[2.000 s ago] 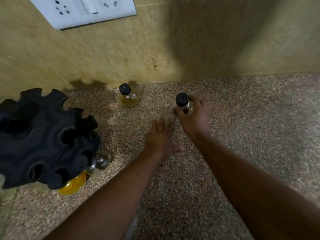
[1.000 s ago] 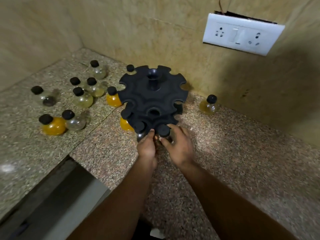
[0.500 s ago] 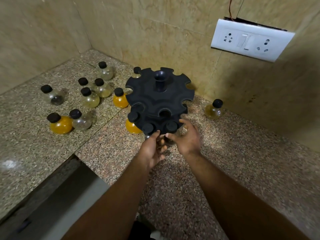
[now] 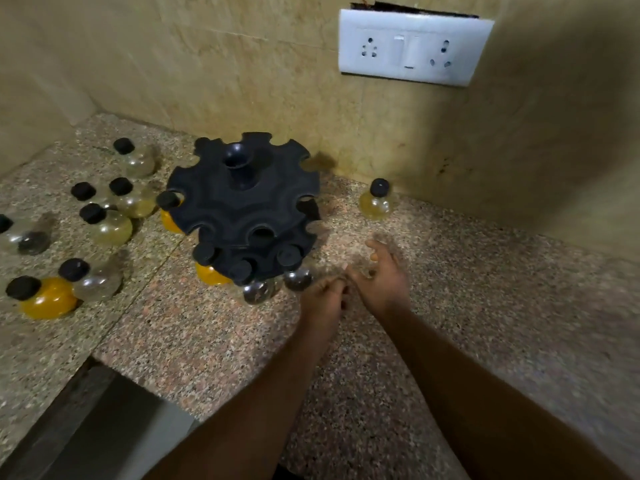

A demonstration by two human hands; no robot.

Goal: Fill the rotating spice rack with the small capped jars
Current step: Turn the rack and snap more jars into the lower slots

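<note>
A black two-tier rotating spice rack (image 4: 239, 206) stands on the granite counter near the wall. Three capped jars hang in its lower front slots: an orange one (image 4: 209, 271) and two with dark contents (image 4: 258, 289) (image 4: 298, 277). Another orange jar (image 4: 169, 216) sits at its left edge. A yellowish jar (image 4: 375, 200) stands alone by the wall, right of the rack. Several more capped jars (image 4: 107, 223) stand on the counter to the left. My left hand (image 4: 323, 299) and right hand (image 4: 384, 280) hover just right of the rack's front, fingers loosely apart, holding nothing.
A white socket and switch plate (image 4: 412, 46) is on the tiled wall above. The counter's front edge (image 4: 104, 358) drops to a dark gap at lower left. Walls close the corner behind and to the left of the jars.
My right hand carried a jar from the counter to the rack and set it in a lower front slot. Both hands have since drawn back to the right, away from the rack.
</note>
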